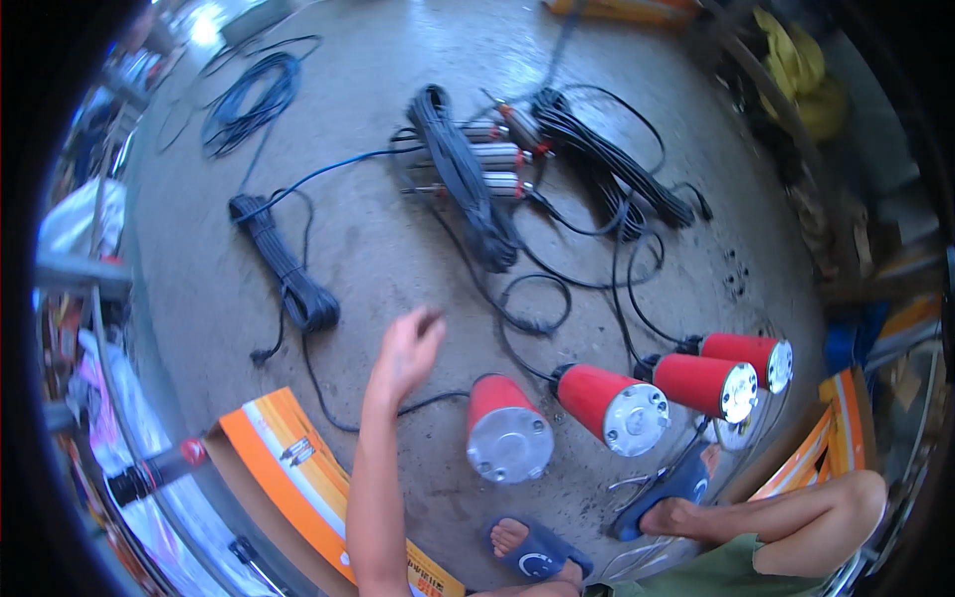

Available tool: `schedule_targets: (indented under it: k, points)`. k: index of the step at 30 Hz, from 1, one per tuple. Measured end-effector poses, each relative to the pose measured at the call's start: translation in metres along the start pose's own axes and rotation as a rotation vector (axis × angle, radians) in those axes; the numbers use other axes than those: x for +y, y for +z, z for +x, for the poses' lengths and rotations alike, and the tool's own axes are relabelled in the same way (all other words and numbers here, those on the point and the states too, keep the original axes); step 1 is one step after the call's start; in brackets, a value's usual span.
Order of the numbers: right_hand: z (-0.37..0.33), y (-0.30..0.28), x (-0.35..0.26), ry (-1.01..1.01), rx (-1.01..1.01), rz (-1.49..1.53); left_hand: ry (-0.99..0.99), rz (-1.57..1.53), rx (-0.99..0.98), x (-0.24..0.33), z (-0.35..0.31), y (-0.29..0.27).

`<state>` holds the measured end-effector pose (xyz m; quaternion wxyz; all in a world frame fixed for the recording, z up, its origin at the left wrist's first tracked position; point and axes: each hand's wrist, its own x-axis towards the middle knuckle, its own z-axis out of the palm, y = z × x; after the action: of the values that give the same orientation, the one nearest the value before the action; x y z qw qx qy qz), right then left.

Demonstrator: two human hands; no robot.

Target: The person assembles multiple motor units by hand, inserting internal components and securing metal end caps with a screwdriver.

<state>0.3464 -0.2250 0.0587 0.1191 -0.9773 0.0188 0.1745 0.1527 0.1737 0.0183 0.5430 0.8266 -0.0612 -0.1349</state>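
Observation:
My left hand (411, 346) hangs above the concrete floor, its fingers curled inward. A dark spot shows at the fingertips, but I cannot make out whether they hold anything. My right hand is out of the picture. Nearest the left hand, to its lower right, stands a red cylinder with a silver metal end (508, 438), a black cable running from it. Beside it lies a second red cylinder (609, 406), then a third (702, 385) and a fourth one (746, 358) farther right. Left of my hand rests a tied black cable bundle (284, 261).
Ahead lie silver metal cylinders (497, 156), a thick cable coil (463, 184) and another black coil (612, 159). A blue coil (254, 104) is far left. An orange-and-white box (288, 458) stands near left, orange cardboard (846, 423) near right. My sandalled feet (542, 552) are close by.

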Motion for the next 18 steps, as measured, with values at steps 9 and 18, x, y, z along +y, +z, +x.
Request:
schedule_targets:
  k: [9, 18]
  points:
    - [0.024, 0.016, 0.0, 0.004, 0.085, -0.062, -0.173, 0.702, 1.204, -0.123, -0.003, -0.157]
    - [0.03, -0.054, 0.034, 0.091, 0.196, 0.113, -1.03, 0.686, 0.835, -0.131, 0.029, -0.217]
